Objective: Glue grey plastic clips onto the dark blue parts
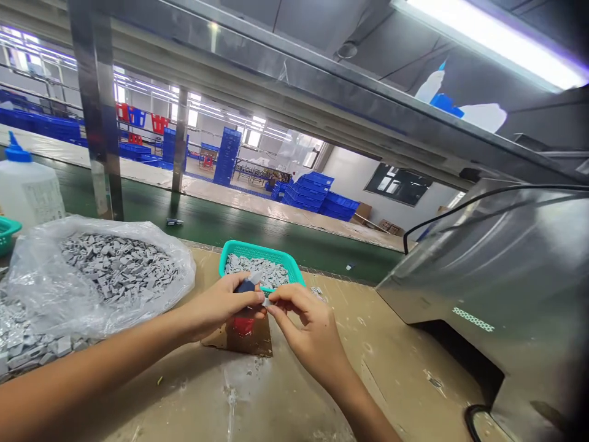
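My left hand (pixel 230 305) is closed around a dark blue plastic piece with a light grey end (pixel 248 285). The fingers cover much of it, so its kind does not show. My right hand (pixel 306 313) meets the left fingertips, its thumb and forefinger pinching a small light grey part (pixel 266 302) against the held piece. Just beyond both hands sits a green plastic basket (pixel 257 248) with many small grey parts (pixel 276 276). Below the left hand, a red object (pixel 243 325), partly hidden, rests on a brown cardboard piece (pixel 255 347).
On the left, a clear plastic bag (pixel 179 258) bulges with small grey parts, beside a white bottle with a blue nozzle (pixel 30 184). A green conveyor belt (pixel 221 215) runs behind the cardboard-covered bench (pixel 276 405). A metal machine housing (pixel 515 264) stands at right; a shelf passes overhead.
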`<control>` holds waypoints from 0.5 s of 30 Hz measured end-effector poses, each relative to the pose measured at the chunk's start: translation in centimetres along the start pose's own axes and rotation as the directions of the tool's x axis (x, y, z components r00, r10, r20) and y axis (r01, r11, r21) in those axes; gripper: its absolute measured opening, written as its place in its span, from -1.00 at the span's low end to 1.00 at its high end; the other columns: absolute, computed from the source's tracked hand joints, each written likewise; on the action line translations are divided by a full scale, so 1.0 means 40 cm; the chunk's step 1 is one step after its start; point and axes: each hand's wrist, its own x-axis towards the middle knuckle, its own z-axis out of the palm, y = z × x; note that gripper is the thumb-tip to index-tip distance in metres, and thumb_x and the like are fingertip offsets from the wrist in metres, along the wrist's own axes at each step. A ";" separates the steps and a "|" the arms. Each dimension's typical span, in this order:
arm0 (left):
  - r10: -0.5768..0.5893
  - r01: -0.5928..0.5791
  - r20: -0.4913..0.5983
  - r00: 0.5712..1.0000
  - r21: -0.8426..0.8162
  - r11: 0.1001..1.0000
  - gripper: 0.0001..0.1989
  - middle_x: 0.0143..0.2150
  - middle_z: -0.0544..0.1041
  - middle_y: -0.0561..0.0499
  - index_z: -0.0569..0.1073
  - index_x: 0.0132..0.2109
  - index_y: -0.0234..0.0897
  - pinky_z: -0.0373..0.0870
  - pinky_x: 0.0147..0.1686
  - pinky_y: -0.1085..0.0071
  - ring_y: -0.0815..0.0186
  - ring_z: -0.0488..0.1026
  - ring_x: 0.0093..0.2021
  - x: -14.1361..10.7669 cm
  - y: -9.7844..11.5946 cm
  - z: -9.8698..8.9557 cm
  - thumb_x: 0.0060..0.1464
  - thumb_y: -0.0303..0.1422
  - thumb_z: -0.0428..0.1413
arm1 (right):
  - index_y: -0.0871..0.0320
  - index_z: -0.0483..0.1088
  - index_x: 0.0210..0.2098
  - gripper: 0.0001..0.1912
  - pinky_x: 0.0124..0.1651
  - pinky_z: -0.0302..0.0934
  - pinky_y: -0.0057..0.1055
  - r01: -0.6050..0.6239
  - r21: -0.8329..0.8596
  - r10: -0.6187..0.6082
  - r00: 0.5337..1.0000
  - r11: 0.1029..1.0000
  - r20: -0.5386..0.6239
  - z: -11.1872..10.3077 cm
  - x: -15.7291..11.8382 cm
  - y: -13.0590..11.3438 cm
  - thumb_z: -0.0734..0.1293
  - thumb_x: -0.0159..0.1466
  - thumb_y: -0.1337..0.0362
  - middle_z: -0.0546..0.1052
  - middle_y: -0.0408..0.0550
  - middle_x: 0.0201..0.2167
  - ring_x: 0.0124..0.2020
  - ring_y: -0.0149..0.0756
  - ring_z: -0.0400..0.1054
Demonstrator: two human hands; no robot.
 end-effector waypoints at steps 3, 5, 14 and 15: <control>0.011 -0.009 -0.021 1.000 0.097 0.995 -0.83 -0.45 0.33 0.14 0.26 -0.39 -0.33 0.33 -0.22 0.45 0.49 0.36 -0.43 -0.003 0.000 0.008 -0.07 -0.37 0.11 | 0.14 0.37 -0.37 -0.87 -0.36 0.24 -0.43 0.103 -0.041 -0.104 0.994 0.994 -0.028 -0.002 -0.003 0.002 0.23 0.17 0.46 0.44 -0.10 -0.42 -0.41 -0.36 0.31; 0.000 0.002 -0.019 1.000 0.145 0.989 -0.85 -0.46 0.33 0.14 0.24 -0.38 -0.32 0.32 -0.25 0.45 0.48 0.36 -0.43 -0.002 -0.003 0.012 -0.04 -0.36 0.08 | 0.13 0.37 -0.35 -0.84 -0.31 0.26 -0.43 0.191 -0.060 -0.194 0.980 0.980 -0.048 -0.002 -0.009 0.008 0.22 0.18 0.48 0.45 -0.08 -0.40 -0.36 -0.35 0.33; -0.010 0.004 0.015 1.000 0.347 0.938 -0.83 -0.42 0.34 0.10 0.23 -0.32 -0.28 0.33 -0.41 0.44 0.39 0.39 -0.41 0.013 0.040 -0.047 -0.05 -0.35 0.07 | 0.13 0.40 -0.42 -0.85 -0.36 0.26 -0.46 0.034 -0.106 -0.025 0.996 0.994 0.084 0.003 -0.077 0.134 0.24 0.15 0.47 0.50 -0.11 -0.44 -0.41 -0.34 0.39; -0.011 0.013 -0.007 1.000 0.306 0.952 -0.84 -0.40 0.32 0.10 0.24 -0.31 -0.28 0.33 -0.42 0.46 0.40 0.39 -0.40 0.014 0.048 -0.055 -0.06 -0.37 0.06 | 0.13 0.40 -0.44 -0.85 -0.37 0.25 -0.46 -0.018 -0.119 0.033 0.992 0.993 0.124 0.007 -0.084 0.152 0.25 0.14 0.47 0.50 -0.12 -0.46 -0.42 -0.34 0.38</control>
